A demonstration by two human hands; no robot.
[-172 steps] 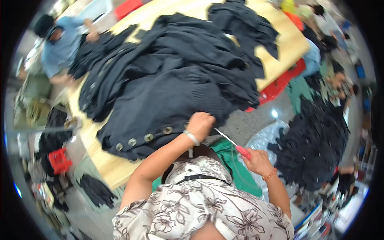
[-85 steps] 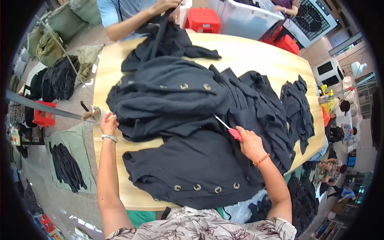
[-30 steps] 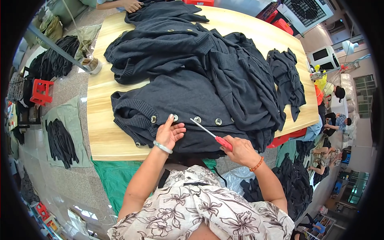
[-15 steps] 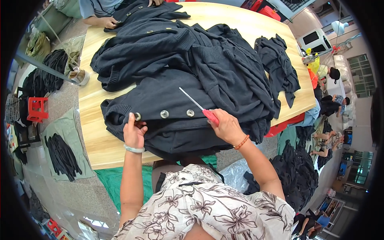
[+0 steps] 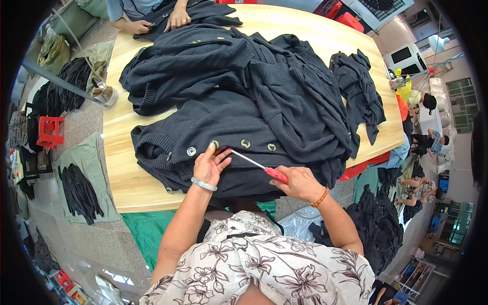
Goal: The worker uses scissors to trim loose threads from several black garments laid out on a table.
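Note:
A dark knit cardigan (image 5: 213, 114) lies on the table in front of me, with a row of shiny round buttons along its front edge. My left hand (image 5: 209, 166) pinches that edge, its fingertips on one button (image 5: 215, 145). In my right hand (image 5: 303, 183) is a tool with a red handle and a long thin metal shaft (image 5: 250, 160), its exact kind unclear. The shaft points left, with its tip beside my left fingers at the cardigan's edge. More buttons (image 5: 245, 144) show right of my left hand, and one (image 5: 191, 151) to its left.
Other dark knit garments (image 5: 188, 66) are heaped farther back on the wooden table (image 5: 119, 178). Across it, a co-worker's hands (image 5: 178, 19) handle another garment. A metal pole (image 5: 61, 84) and a cup (image 5: 108, 95) are at the left edge. Dark garments (image 5: 373, 218) lie piled at lower right.
My left hand has moved right along the edge to another button. My right hand has shifted right and nearer, and the tool's tip has come down beside my left fingers.

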